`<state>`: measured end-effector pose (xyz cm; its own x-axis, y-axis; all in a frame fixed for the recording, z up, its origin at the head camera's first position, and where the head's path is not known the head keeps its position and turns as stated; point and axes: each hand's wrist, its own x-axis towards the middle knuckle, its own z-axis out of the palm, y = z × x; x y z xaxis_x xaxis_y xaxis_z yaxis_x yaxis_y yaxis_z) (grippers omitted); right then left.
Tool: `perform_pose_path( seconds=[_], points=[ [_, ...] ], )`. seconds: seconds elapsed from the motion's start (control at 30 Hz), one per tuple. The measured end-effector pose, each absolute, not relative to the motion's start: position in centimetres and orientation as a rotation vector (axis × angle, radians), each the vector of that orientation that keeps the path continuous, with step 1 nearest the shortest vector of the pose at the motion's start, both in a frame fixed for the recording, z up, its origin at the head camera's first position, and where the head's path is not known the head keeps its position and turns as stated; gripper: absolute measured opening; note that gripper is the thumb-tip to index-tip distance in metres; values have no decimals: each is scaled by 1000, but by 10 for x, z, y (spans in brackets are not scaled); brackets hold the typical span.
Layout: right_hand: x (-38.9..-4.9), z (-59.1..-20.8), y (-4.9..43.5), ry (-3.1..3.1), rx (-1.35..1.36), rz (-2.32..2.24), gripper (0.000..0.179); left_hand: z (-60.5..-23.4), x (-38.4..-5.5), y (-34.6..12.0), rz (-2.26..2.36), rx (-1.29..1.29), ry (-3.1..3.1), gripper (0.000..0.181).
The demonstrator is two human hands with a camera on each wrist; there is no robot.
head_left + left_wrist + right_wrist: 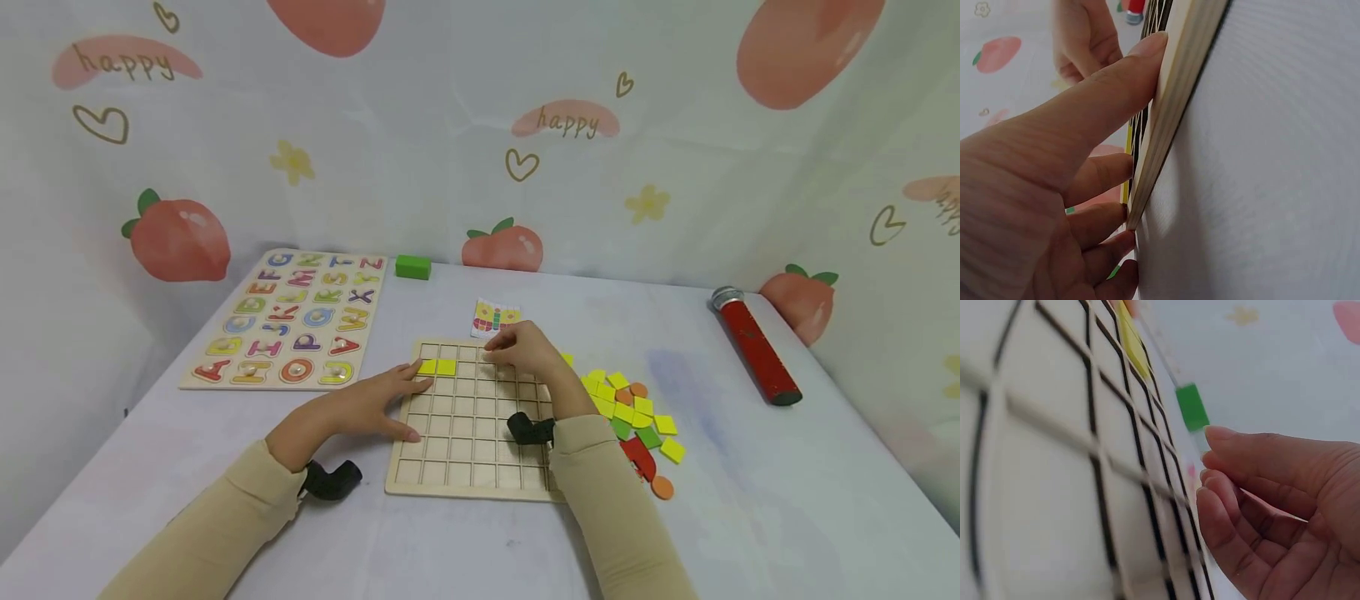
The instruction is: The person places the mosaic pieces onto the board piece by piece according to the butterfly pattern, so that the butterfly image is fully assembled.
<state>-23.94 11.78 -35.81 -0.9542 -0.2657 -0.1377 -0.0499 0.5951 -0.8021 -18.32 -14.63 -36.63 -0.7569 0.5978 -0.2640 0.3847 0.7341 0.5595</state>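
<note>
A wooden grid board (442, 472) lies flat in the middle of the table, with two yellow square tiles (446, 367) side by side in cells near its upper left. My left hand (360, 407) rests on the board's left edge, thumb and fingers spread; the left wrist view shows the thumb (1110, 94) against the rim. Over the board's upper part hovers my right hand (528, 354), fingers loosely bent. No tile shows between the right fingertips (1219, 432) in the right wrist view. Just behind the board lies a small card (491, 315) with a coloured butterfly-like pattern.
Loose yellow, green, orange and red pieces (622, 411) are heaped right of the board, partly hidden by the right forearm. An alphabet puzzle board (300, 333) lies at left, a green block (413, 267) at the back. A red microphone (757, 350) lies far right.
</note>
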Motion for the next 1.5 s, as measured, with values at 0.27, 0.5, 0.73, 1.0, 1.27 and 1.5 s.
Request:
perform_pose_path(
  seconds=[0.27, 0.5, 0.73, 1.0, 1.27, 1.5],
  points=[
    [-236, -353, 160, 2593, -105, -1341, 26, -367, -183, -148, 679, 770, 2514, 87],
    [-233, -355, 192, 2644, -21, -1323, 30, -368, -184, -146, 694, 775, 2511, 86],
    [-235, -364, 214, 2651, 116, -1311, 31, -370, -185, -147, 699, 785, 2512, 86],
    [-232, -371, 228, 2636, 145, -1289, 28, -369, -185, -149, 664, 778, 2469, 87],
    [-230, -372, 228, 2670, 105, -1240, 25, -369, -185, -150, 659, 770, 2457, 86],
    [-231, -373, 224, 2688, 101, -1234, 23, -368, -184, -150, 661, 775, 2456, 86]
  ],
)
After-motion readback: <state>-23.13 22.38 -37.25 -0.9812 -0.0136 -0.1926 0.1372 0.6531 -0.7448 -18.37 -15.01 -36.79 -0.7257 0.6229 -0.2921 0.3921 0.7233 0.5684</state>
